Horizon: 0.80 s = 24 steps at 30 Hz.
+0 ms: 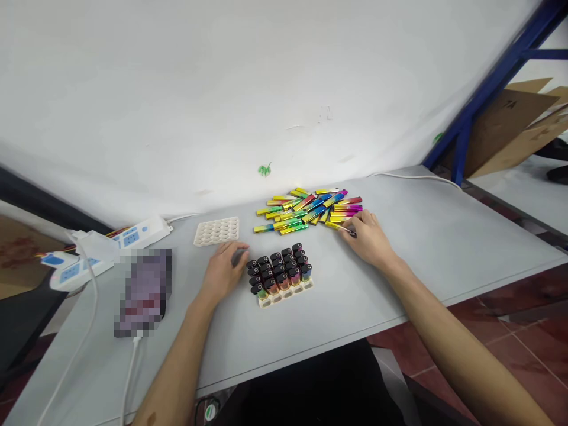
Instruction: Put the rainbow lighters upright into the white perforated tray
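Observation:
My left hand (225, 269) rests on the grey table beside a cream tray (288, 293), its fingers apart and holding nothing. Several black-topped lighters (280, 270) stand upright in that tray, and its front row of slots is unfilled. To the right, my right hand (364, 236) has its fingers closed on a metallic lighter (341, 227) at the right edge of a loose pile. The pile (295, 214) holds shiny yellow, green, blue, red and pink lighters lying flat. A second cream tray (216, 231) with unfilled slots lies behind my left hand.
At the left, a phone-like device (144, 290), pixelated, has a white cable (129, 373) plugged in. Behind it sits a white power strip (142, 234). A white wall (248, 106) backs the table (435, 236). Cardboard boxes (510, 127) stand beyond a blue frame (483, 89) at right.

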### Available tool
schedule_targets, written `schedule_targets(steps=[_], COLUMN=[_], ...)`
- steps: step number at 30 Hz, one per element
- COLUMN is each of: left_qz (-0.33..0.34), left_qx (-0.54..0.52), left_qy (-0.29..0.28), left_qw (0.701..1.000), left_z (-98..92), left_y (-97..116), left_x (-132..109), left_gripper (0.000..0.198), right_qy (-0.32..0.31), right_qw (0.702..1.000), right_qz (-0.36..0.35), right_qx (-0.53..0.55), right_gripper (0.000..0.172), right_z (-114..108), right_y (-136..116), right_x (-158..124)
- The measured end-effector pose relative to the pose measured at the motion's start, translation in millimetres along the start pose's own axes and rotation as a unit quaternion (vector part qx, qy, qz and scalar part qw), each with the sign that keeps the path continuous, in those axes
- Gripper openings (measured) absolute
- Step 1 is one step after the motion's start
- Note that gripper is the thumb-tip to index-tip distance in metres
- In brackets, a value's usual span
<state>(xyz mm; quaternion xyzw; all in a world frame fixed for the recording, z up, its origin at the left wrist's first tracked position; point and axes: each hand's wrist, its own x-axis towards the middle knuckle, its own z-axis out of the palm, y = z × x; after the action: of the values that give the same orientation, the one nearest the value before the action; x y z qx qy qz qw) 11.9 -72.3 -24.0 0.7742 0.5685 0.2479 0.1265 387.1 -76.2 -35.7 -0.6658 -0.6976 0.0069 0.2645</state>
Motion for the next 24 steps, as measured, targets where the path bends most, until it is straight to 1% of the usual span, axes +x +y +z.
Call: schedule_targets(steps=[2, 4, 5, 7, 9, 11, 15, 17, 20, 22, 24], left_qz=[-0.002, -0.004, -0.004, -0.003, -0.003, -0.002, -0.003, -0.004, -0.005, -0.004, -0.004], left_qx=[0.001, 0.0, 0.0, 0.001, 0.001, 0.002, 0.001, 0.001, 0.0, 0.0, 0.0], left_qy=[0.001, 0.003, 0.004, 0.004, 0.003, 0.004, 0.006, 0.006, 0.005, 0.005, 0.005], left_qw=[1.0, 1.0, 1.0, 1.0, 1.0, 1.0, 1.0, 1.0, 1.0, 1.0, 1.0], left_z=[0.0, 0.4, 0.6, 1.1, 1.3, 1.4, 1.5, 1.4, 0.8, 0.4, 0.3], left_y=[0, 0, 0, -1, -2, -3, -4, -4, -3, -2, -2], left_x=[0, 0, 0, -1, -1, -1, -1, -1, -1, -1, 0], left_gripper=[0.023, 0.023, 0.024, 0.024, 0.024, 0.024, 0.024, 0.024, 0.025, 0.026, 0.026], right_qy=[0.018, 0.025, 0.019, -0.008, -0.035, -0.052, -0.063, -0.074, -0.093, -0.101, -0.109], right_qw=[0.998, 0.987, 0.974, 0.937, 0.9, 0.879, 0.857, 0.829, 0.779, 0.758, 0.744], right_qz=[0.002, 0.028, 0.048, 0.095, 0.129, 0.144, 0.145, 0.144, 0.148, 0.162, 0.183], right_qx=[0.059, 0.159, 0.219, 0.335, 0.415, 0.451, 0.491, 0.535, 0.602, 0.624, 0.633], right_gripper=[0.021, 0.028, 0.031, 0.036, 0.039, 0.038, 0.037, 0.038, 0.039, 0.039, 0.04], right_z=[-2, -6, -8, -13, -17, -20, -18, -15, -14, -16, -19], right_y=[-6, -14, -18, -27, -33, -35, -33, -31, -31, -33, -37], right_x=[0, 0, 0, 0, 0, 0, 0, 0, -1, -1, -2])
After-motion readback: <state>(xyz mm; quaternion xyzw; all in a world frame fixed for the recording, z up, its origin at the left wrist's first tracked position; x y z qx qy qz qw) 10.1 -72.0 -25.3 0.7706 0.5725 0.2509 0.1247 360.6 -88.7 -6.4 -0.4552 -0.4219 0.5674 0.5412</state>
